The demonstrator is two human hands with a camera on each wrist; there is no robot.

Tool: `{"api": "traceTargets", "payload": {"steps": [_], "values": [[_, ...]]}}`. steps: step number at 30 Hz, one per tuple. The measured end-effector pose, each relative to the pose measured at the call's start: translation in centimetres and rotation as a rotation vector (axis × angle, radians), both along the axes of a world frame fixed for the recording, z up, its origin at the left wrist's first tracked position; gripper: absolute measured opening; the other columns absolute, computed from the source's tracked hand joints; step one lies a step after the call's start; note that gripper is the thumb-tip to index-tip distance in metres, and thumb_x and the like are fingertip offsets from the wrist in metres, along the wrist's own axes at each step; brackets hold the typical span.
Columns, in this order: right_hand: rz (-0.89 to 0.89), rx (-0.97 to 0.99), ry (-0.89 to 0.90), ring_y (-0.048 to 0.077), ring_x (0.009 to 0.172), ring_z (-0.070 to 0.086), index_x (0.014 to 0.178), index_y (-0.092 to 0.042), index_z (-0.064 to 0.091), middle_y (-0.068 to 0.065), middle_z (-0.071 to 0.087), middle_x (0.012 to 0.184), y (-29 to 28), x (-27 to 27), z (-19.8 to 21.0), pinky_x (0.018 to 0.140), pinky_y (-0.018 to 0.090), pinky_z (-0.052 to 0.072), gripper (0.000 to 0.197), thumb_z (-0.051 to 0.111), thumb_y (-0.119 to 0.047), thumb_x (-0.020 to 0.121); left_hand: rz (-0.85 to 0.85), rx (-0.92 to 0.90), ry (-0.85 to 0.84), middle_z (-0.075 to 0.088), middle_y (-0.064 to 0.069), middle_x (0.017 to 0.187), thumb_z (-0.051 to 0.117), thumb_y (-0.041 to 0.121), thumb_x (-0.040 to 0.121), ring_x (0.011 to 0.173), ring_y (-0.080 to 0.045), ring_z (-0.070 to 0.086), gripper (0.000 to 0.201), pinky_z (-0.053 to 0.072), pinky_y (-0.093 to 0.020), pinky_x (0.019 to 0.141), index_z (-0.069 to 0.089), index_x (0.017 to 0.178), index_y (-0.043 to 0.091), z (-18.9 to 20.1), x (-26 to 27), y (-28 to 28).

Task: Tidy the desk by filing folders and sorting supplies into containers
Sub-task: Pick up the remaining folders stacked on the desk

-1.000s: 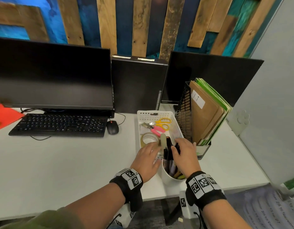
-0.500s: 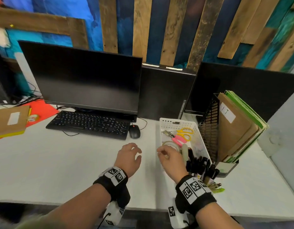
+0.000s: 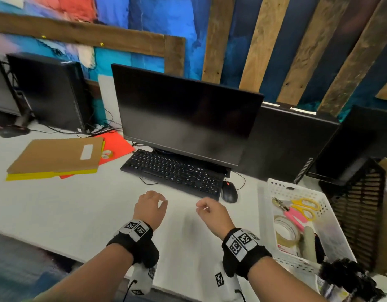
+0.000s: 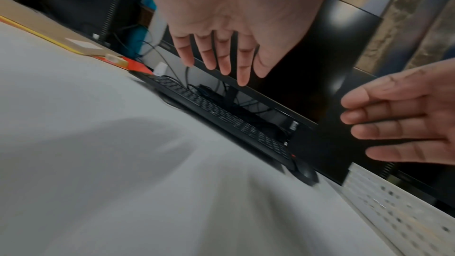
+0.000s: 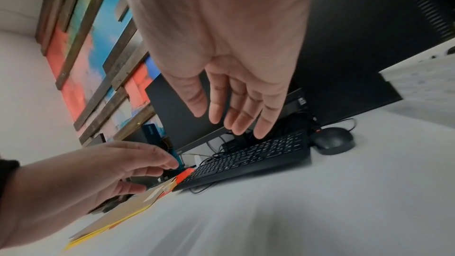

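Both hands hover empty over the white desk in front of the keyboard. My left hand [image 3: 152, 203] has relaxed fingers, also seen as the left hand [image 4: 221, 50]. My right hand [image 3: 210, 211] is relaxed too, the right hand [image 5: 234, 104] showing loose fingers. A stack of folders, brown [image 3: 57, 154] over yellow [image 3: 51, 174] and red [image 3: 117, 147], lies at the far left, with a small tape roll [image 3: 105, 154] on it. The white basket [image 3: 264, 216] at right holds yellow scissors [image 3: 305, 207], a tape roll [image 3: 286, 231] and a pink tool. The black file rack [image 3: 360, 205] stands beyond it.
A black keyboard [image 3: 173, 172], mouse [image 3: 229, 194] and monitor [image 3: 183, 116] sit straight ahead. Computer towers [image 3: 51, 94] and cables line the back. A cup of dark markers [image 3: 347, 277] stands at the near right desk edge.
Both hands left the basket and marker cup and moved left to the desk in front of the keyboard. The view swung left, bringing the folder stack into sight.
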State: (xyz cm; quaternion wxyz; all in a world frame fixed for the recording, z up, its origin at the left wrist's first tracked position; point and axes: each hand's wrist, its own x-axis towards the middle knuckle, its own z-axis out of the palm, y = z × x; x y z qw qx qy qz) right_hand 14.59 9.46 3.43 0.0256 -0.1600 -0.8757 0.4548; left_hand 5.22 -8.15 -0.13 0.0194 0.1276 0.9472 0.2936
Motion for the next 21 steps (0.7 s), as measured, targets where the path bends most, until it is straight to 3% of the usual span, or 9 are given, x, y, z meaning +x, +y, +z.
{"api": "traceTargets", "payload": {"steps": [5,10,14,21], "values": [[0.076,0.012,-0.02,0.0,0.074,0.05,0.093,-0.024,0.057,-0.003,0.059,0.103,-4.8,-5.7,-0.5,0.063,0.006,0.036,0.005,0.054,-0.021,0.09,0.089,-0.1,-0.094,0.049,-0.002,0.133,0.041,0.038,0.096,0.124,-0.024,0.042,0.033,0.038,-0.036,0.1,0.058,0.118,0.023,0.0,-5.5,-5.6],[0.12,0.034,-0.057,0.007,0.083,0.053,0.095,-0.026,0.054,-0.005,0.056,0.104,-9.0,-10.8,-1.1,0.065,0.005,0.036,0.005,0.054,-0.025,0.091,0.146,-0.171,-0.183,0.041,-0.004,0.142,0.033,0.043,0.097,0.13,-0.025,0.037,0.042,0.034,-0.037,0.105,0.045,0.133,0.025,-0.1,-10.8,-10.3],[0.134,0.036,-0.085,0.009,0.087,0.053,0.107,-0.019,0.059,-0.003,0.056,0.107,-11.8,-14.5,-1.6,0.07,0.014,0.038,0.018,0.054,-0.025,0.091,0.15,-0.202,-0.217,0.032,-0.006,0.148,0.031,0.045,0.097,0.136,-0.027,0.029,0.048,0.03,-0.039,0.11,0.035,0.141,0.026,-0.5,-14.5,-13.6],[0.17,0.078,-0.161,0.01,0.092,0.048,0.114,-0.016,0.056,-0.005,0.05,0.107,-15.9,-20.8,-2.9,0.083,0.019,0.037,0.025,0.054,-0.026,0.092,0.129,-0.399,-0.256,0.016,-0.004,0.157,0.035,0.05,0.095,0.144,-0.026,0.016,0.058,0.023,-0.042,0.115,0.024,0.146,0.027,-1.9,-21.0,-19.3]]}}
